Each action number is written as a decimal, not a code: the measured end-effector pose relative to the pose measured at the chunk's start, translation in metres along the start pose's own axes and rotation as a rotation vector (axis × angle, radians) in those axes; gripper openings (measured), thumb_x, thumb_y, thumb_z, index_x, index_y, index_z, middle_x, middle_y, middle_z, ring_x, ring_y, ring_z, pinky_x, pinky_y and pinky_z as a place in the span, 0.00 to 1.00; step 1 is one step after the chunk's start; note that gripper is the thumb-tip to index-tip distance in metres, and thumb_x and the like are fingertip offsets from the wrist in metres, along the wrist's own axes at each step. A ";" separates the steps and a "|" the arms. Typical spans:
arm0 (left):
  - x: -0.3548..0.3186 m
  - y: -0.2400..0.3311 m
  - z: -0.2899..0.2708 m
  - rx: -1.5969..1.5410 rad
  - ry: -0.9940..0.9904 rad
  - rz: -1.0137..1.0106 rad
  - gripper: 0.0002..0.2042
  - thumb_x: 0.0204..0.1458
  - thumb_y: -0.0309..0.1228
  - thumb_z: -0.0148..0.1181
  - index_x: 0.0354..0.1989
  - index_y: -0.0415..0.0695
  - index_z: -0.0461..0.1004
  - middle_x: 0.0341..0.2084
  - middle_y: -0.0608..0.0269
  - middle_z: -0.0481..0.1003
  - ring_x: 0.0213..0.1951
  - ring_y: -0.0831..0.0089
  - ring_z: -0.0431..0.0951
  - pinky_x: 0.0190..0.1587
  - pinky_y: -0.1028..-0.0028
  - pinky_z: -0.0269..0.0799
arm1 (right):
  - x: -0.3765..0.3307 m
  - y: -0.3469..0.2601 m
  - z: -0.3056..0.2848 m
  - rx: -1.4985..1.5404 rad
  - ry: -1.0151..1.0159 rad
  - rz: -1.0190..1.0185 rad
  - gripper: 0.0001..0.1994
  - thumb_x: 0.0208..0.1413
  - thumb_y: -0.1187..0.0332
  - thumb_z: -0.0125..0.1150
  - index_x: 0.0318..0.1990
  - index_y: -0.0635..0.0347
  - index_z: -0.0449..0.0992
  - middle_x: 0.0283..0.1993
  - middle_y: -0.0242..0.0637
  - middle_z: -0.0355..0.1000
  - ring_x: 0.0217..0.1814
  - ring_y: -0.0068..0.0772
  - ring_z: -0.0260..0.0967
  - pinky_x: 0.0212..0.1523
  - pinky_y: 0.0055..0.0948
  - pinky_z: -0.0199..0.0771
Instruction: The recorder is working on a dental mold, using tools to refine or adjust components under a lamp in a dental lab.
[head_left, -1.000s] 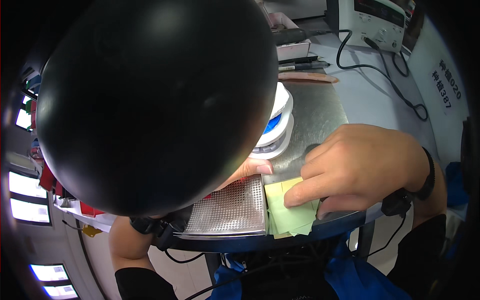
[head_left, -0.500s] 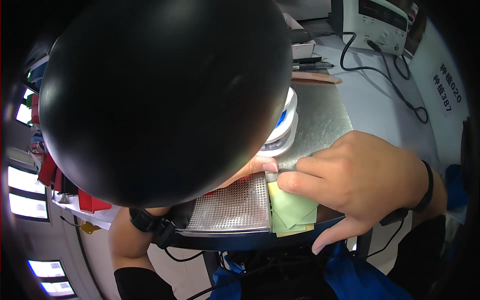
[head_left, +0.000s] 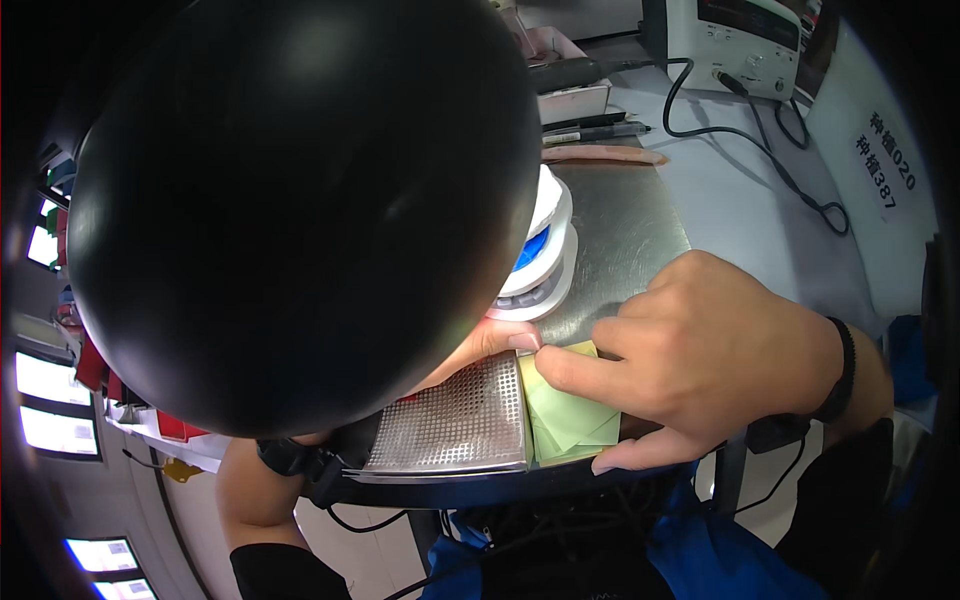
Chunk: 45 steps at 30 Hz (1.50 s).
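My right hand lies over a small stack of yellow-green paper slips, its index fingertip at their upper left edge. Its thumb stretches apart from the index finger, down at the lower right of the slips. Only the thumb and part of my left hand show; the other fingers are behind the large black dome. The two hands nearly meet, left thumb tip beside right index tip. Just beyond stands a white dental model with a blue part and grey teeth, partly covered by the dome.
A perforated metal plate borders the slips on the left. Farther back lie a pinkish strip, pens and a dark handpiece on a box. Its cable runs to a white control unit.
The view has shifted slightly, so most things sit farther left. My right thumb has come in closer to the paper slips, and more of the dental model shows past the dome.
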<state>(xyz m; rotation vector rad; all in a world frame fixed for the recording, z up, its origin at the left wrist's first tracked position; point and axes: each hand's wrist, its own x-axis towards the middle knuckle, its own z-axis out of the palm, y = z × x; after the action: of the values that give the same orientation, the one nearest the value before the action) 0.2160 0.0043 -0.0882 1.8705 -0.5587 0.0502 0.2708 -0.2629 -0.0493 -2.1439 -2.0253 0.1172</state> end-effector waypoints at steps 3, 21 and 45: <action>0.002 -0.005 0.011 -0.096 0.072 -0.084 0.63 0.39 0.28 0.84 0.78 0.35 0.38 0.68 0.50 0.63 0.68 0.66 0.65 0.71 0.65 0.59 | -0.002 0.003 0.001 -0.018 0.041 -0.013 0.32 0.46 0.37 0.69 0.50 0.54 0.79 0.19 0.26 0.63 0.14 0.28 0.63 0.15 0.30 0.59; -0.003 0.037 -0.005 0.486 -0.053 0.140 0.45 0.43 0.34 0.83 0.68 0.35 0.62 0.59 0.56 0.73 0.61 0.68 0.71 0.68 0.66 0.61 | 0.014 0.027 0.004 0.071 0.448 0.100 0.41 0.44 0.52 0.81 0.61 0.66 0.69 0.65 0.55 0.65 0.65 0.54 0.66 0.64 0.40 0.67; -0.013 0.013 0.023 0.200 0.078 0.027 0.44 0.44 0.35 0.83 0.66 0.35 0.60 0.59 0.51 0.71 0.62 0.68 0.71 0.68 0.64 0.62 | 0.013 0.033 0.009 0.201 0.449 0.025 0.40 0.43 0.54 0.81 0.61 0.67 0.70 0.63 0.54 0.67 0.61 0.52 0.69 0.59 0.39 0.71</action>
<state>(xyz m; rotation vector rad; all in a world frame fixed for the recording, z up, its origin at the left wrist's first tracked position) 0.1940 -0.0150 -0.0893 2.0459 -0.5407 0.2025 0.3019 -0.2503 -0.0638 -1.8682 -1.6557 -0.1404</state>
